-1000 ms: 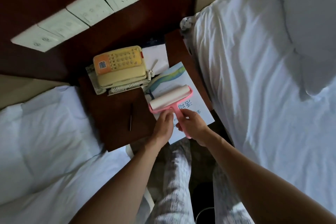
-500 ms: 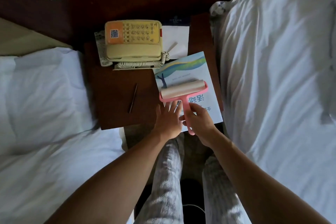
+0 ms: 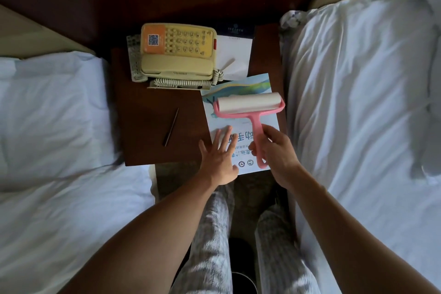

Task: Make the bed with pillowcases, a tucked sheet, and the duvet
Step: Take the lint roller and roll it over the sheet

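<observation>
Two beds flanked a dark surface (image 3: 152, 124) at mid-frame: the left bed (image 3: 59, 210) with a white pillow (image 3: 47, 107) at its head, the right bed (image 3: 358, 114) under a rumpled white sheet (image 3: 381, 186). The right hand (image 3: 278, 150) gripped the pink handle of a lint roller (image 3: 249, 105), whose roll sat over a booklet (image 3: 245, 86) at the surface's right side. The left hand (image 3: 220, 157) lay spread on the booklet's lower left, fingers straight, holding nothing. A phone (image 3: 177, 52) sat higher up, a pen (image 3: 170, 130) left of the booklet.
</observation>
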A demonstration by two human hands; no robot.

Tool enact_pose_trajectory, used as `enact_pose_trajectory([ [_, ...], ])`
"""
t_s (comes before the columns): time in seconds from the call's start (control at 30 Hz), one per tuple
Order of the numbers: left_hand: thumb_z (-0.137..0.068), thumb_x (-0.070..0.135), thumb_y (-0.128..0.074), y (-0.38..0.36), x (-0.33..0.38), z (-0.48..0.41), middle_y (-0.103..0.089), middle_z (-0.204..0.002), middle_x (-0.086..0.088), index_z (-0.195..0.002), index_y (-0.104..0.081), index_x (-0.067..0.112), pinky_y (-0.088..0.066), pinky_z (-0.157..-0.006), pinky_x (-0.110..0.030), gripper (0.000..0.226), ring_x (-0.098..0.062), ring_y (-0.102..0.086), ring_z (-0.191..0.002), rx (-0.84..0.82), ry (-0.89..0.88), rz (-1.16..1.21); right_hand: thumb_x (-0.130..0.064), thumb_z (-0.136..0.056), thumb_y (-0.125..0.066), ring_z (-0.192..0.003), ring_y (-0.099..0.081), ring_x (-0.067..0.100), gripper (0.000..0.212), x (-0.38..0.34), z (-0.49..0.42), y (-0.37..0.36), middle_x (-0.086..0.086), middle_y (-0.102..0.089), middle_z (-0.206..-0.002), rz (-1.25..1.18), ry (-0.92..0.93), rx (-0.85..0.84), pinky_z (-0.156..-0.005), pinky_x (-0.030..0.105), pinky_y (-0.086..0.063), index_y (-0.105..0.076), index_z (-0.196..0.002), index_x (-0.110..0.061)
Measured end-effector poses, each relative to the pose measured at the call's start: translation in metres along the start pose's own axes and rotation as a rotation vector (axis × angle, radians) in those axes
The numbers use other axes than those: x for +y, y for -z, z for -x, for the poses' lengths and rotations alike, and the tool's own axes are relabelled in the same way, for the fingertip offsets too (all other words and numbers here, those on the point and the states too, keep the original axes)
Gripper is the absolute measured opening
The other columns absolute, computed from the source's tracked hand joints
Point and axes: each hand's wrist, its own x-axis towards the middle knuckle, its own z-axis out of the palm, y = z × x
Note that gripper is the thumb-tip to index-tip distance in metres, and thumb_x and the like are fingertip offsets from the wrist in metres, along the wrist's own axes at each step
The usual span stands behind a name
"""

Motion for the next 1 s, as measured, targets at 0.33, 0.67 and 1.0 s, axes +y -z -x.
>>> enact_pose_trajectory([
  [0.33,-0.094,0.041,-0.047,0.035,0.025,-0.003,0.013,-0.166,-0.002,-0.157,-0.011,0.017,-0.005,-0.114,-0.07,0.076,-0.026,0.009,-0.153,-0.114,0.082,-0.017,-0.02,-0.104,-0.048,-0.071,-0.06,0.019,0.021,0.001,0.032,0.062,0.005,-0.066,-0.073,-0.088,0.097,0.171,-0.066,0.036,-0.044,-0.068,-0.106,-0.027],
  [0.67,-0.099,0.033,-0.044,0.054,0.115,0.019,-0.011,-0.165,0.0,-0.155,-0.024,0.022,-0.005,-0.12,-0.055,0.061,-0.018,-0.006,-0.152,0.021,-0.203,-0.132,-0.019,-0.103,-0.047,-0.072,-0.059,0.021,0.021,0.053,0.094,0.121,0.007,-0.066,-0.081,-0.342,-0.021,0.395,-0.066,0.037,-0.044,-0.067,-0.099,-0.021],
  [1.0,-0.1,0.033,-0.04,0.032,0.233,0.038,-0.012,-0.165,0.0,-0.156,-0.022,0.021,-0.004,-0.123,-0.05,0.06,-0.017,-0.005,-0.153,-0.023,-0.553,-0.328,-0.026,-0.099,-0.049,-0.062,-0.046,0.002,0.01,0.134,0.159,0.161,-0.007,-0.053,-0.075,-0.406,-0.023,0.856,-0.061,0.023,-0.04,-0.059,-0.097,-0.026],
])
